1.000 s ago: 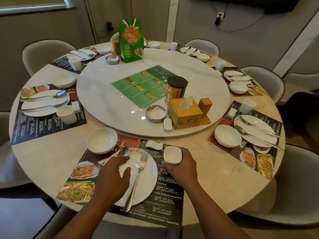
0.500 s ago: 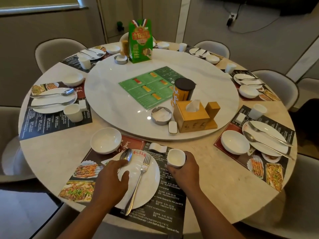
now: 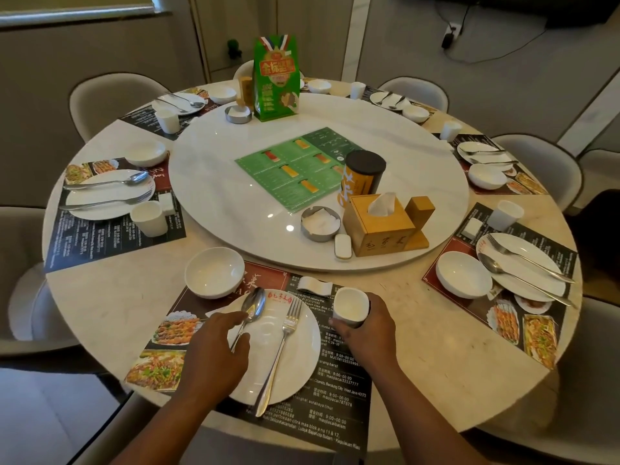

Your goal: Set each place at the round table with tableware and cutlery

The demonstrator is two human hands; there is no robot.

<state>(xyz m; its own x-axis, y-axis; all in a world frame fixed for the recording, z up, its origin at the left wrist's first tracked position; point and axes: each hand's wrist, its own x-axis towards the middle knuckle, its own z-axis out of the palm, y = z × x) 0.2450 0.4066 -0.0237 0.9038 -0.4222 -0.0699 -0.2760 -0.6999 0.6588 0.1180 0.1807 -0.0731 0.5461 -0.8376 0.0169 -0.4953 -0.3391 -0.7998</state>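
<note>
Fingers of the left hand (image 3: 214, 350) pinch the handle of a silver metal spoon (image 3: 254, 305), whose bowl lies on the far rim of a round white plate (image 3: 302, 357). A silver metal fork (image 3: 281, 347) lies on the same plate just to the right, tines pointing away. The right hand (image 3: 367, 327) curls round a small white ceramic cup (image 3: 349, 305), which stands on the dark printed placemat (image 3: 335, 394) beside the plate. A round white bowl (image 3: 214, 272) sits at the placemat's far left corner on the round pale marble table (image 3: 110, 297).

Pale grey chairs (image 3: 110, 95) all round, beige wall (image 3: 402, 45) w/ black plug & cable (image 3: 448, 40), window (image 3: 67, 6) top left, grey floor (image 3: 50, 414)
</note>
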